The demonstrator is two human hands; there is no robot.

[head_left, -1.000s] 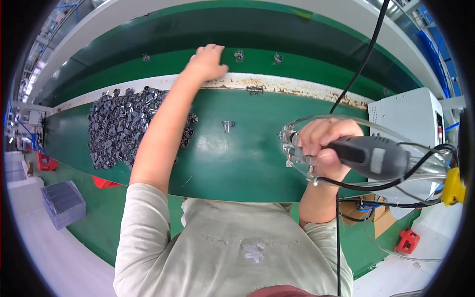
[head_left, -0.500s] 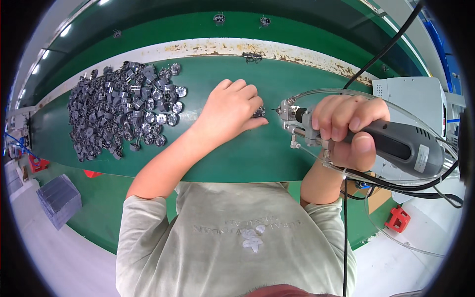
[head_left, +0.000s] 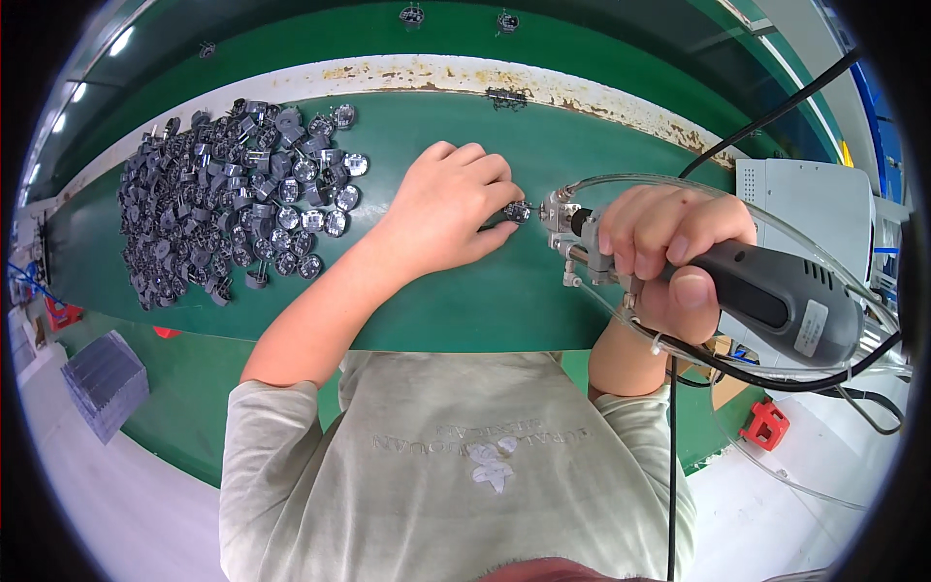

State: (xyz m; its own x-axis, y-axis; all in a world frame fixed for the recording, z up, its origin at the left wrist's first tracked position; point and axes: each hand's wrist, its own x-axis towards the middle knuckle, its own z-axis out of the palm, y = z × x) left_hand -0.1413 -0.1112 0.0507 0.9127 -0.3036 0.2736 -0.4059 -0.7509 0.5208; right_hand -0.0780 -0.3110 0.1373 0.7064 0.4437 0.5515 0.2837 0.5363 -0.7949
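My left hand (head_left: 436,209) pinches a small dark round plug part (head_left: 518,211) between thumb and fingers, just above the green tabletop (head_left: 446,310). My right hand (head_left: 677,238) is wrapped round a grey electric screwdriver (head_left: 800,296), held nearly level. Its metal head (head_left: 561,221) points left, and the tip meets or almost meets the part; which of the two I cannot tell. Clear hoses and black cables run along the tool. Left of my left arm lies a heap of dark grey plug parts (head_left: 218,204), some with pins and clear faces showing.
A worn white rail (head_left: 388,74) borders the table's far side. Beyond it, a few parts (head_left: 507,21) sit on a green surface. At right stands a pale grey machine (head_left: 810,209). A black cable (head_left: 776,114) slants above the table. Red stools (head_left: 765,425) stand on the floor.
The screwdriver's tip and the part have come together where a gap showed before. More of the part shows beyond my left fingers. The whole view has shifted slightly.
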